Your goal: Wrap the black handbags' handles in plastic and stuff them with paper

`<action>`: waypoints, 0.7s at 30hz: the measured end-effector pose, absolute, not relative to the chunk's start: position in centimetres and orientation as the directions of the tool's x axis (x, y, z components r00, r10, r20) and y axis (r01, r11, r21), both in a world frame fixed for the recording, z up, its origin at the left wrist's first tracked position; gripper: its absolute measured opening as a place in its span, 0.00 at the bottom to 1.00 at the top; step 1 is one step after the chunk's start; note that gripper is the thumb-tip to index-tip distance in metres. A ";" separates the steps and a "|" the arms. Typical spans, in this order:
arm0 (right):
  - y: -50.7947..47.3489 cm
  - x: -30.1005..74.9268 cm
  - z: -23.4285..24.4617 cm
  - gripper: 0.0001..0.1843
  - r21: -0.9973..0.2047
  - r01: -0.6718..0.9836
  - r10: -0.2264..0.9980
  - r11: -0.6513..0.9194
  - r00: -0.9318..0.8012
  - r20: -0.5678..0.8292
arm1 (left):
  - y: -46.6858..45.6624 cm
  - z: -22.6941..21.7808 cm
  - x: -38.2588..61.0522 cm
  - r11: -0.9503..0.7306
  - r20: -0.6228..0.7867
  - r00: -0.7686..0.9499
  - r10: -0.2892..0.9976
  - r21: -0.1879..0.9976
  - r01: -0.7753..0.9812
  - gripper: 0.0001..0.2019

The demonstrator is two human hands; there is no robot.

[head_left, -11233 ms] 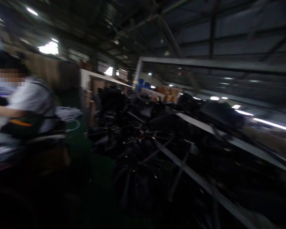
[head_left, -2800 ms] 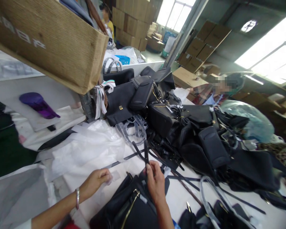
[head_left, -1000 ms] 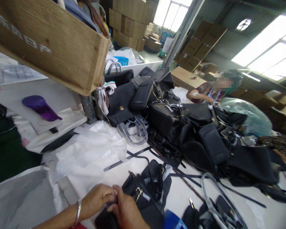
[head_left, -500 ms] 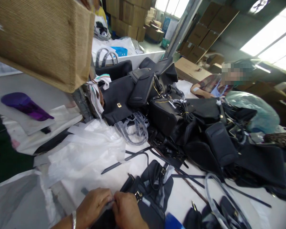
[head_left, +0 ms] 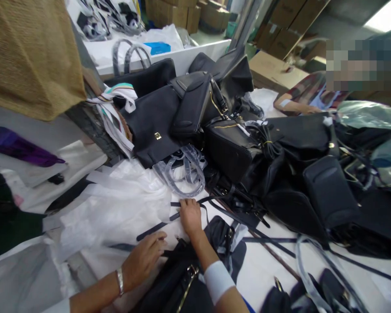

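A black handbag (head_left: 169, 287) with a gold zip lies directly before me. Over its left side is my left hand (head_left: 145, 257), a bracelet on the wrist, its fingers loosely stretched and holding nothing I can see. My right hand (head_left: 190, 216) reaches past the bag, its fingers curled down on a thin black strap (head_left: 211, 199) on the white table; the fingertips are partly hidden. Another black strap end (head_left: 151, 230) lies between the hands. Close beyond my right hand are plastic-wrapped handles (head_left: 190, 174).
Black handbags (head_left: 228, 148) are heaped across the back and right. White wrapping sheets (head_left: 117, 200) spread to the left. A burlap bag (head_left: 32, 56) hangs at upper left beside a post with ribbons (head_left: 117, 113). Another person's arm (head_left: 293, 104) shows across the table.
My hands were together pinching at the handbag's edge. They have parted: the right has moved forward to the straps, and the left has loosened its fingers. The view has tilted down.
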State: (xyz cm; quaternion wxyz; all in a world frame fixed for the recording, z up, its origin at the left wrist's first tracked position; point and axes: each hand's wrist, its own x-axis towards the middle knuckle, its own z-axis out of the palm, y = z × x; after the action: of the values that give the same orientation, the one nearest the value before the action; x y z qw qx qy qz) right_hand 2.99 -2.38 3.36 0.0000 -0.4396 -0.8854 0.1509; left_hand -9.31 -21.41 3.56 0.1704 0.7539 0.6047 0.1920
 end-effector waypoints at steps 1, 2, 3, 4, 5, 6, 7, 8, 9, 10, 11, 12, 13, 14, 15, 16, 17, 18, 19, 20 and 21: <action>-2.4 2.9 3.2 0.08 -0.258 0.779 0.778 0.571 -0.614 -0.133 | -20.2 4.0 -9.3 -0.226 0.111 0.197 0.974 0.466 0.855 0.16; -2.4 3.1 3.1 0.06 -0.247 0.783 0.780 0.571 -0.611 -0.133 | -18.9 4.2 -9.2 -0.247 0.126 0.213 0.969 0.433 0.867 0.16; -2.3 3.5 3.2 0.05 -0.235 0.789 0.786 0.568 -0.604 -0.132 | -17.5 4.3 -9.1 -0.272 0.128 0.240 0.962 0.395 0.878 0.17; -2.3 4.2 3.4 0.05 -0.223 0.798 0.793 0.560 -0.594 -0.132 | -16.2 4.2 -8.8 -0.292 0.112 0.270 0.956 0.361 0.886 0.18; -2.3 5.0 3.7 0.06 -0.209 0.809 0.804 0.550 -0.580 -0.132 | -15.0 4.0 -8.5 -0.301 0.079 0.292 0.953 0.341 0.891 0.18; -2.3 5.9 4.0 0.07 -0.195 0.821 0.815 0.536 -0.564 -0.133 | -14.0 3.8 -8.2 -0.297 0.040 0.301 0.953 0.336 0.894 0.17; -2.3 6.9 4.4 0.08 -0.176 0.835 0.827 0.522 -0.545 -0.135 | -13.0 3.5 -7.8 -0.283 0.001 0.301 0.953 0.343 0.895 0.16; -2.5 7.9 4.9 0.09 -0.159 0.851 0.843 0.501 -0.521 -0.132 | -12.3 3.4 -7.6 -0.263 -0.030 0.293 0.956 0.357 0.896 0.14; -2.8 8.8 5.4 0.10 -0.152 0.868 0.862 0.473 -0.492 -0.121 | -11.8 3.4 -7.4 -0.238 -0.051 0.276 0.960 0.371 0.897 0.12; -3.3 9.6 5.9 0.10 -0.167 0.882 0.882 0.440 -0.460 -0.102 | -11.4 3.5 -7.4 -0.214 -0.062 0.256 0.965 0.382 0.899 0.12; -3.9 10.3 6.3 0.10 -0.213 0.890 0.899 0.404 -0.429 -0.085 | -11.1 3.7 -7.5 -0.195 -0.062 0.237 0.970 0.388 0.901 0.12; -4.5 10.9 6.7 0.09 -0.290 0.885 0.913 0.364 -0.401 -0.078 | -11.0 4.1 -7.8 -0.179 -0.056 0.217 0.975 0.386 0.905 0.12; -5.2 11.3 7.0 0.09 -0.386 0.867 0.923 0.315 -0.374 -0.086 | -11.1 4.6 -8.2 -0.157 -0.051 0.191 0.980 0.391 0.907 0.11; -5.9 11.6 7.2 0.10 -0.486 0.837 0.933 0.251 -0.342 -0.108 | -11.3 5.2 -8.6 -0.130 -0.046 0.163 0.985 0.410 0.903 0.12; -6.6 11.7 7.2 0.13 -0.573 0.801 0.944 0.171 -0.300 -0.138 | -11.6 5.9 -9.0 -0.106 -0.042 0.140 0.989 0.448 0.887 0.13; -7.2 11.8 7.2 0.16 -0.652 0.754 0.954 0.075 -0.244 -0.172 | -12.0 6.8 -9.5 -0.088 -0.036 0.122 0.992 0.500 0.861 0.14; -7.7 11.7 7.1 0.18 -0.725 0.688 0.961 -0.040 -0.172 -0.216 | -12.5 7.6 -9.9 -0.078 -0.028 0.113 0.993 0.560 0.825 0.15; -8.3 11.6 7.0 0.21 -0.786 0.593 0.953 -0.175 -0.097 -0.286 | -13.0 8.5 -10.4 -0.074 -0.017 0.108 0.994 0.618 0.783 0.14; -8.9 11.4 7.0 0.24 -0.822 0.471 0.923 -0.321 -0.040 -0.384 | -13.6 9.3 -10.8 -0.075 -0.004 0.104 0.995 0.667 0.741 0.14; -9.6 11.1 7.0 0.27 -0.819 0.334 0.863 -0.466 -0.030 -0.504 | -14.3 10.1 -11.1 -0.075 0.006 0.099 0.995 0.701 0.709 0.14; -10.4 10.7 7.2 0.30 -0.768 0.212 0.772 -0.604 -0.082 -0.630 | -14.9 10.8 -11.5 -0.063 0.009 0.082 0.997 0.729 0.681 0.14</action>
State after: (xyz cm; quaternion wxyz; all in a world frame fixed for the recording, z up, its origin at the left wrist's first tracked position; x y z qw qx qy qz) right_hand 10.73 -10.35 7.21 0.2234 -0.6395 -0.3850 0.6268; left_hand -11.50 -14.93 10.79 0.2894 0.6762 0.6203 0.2723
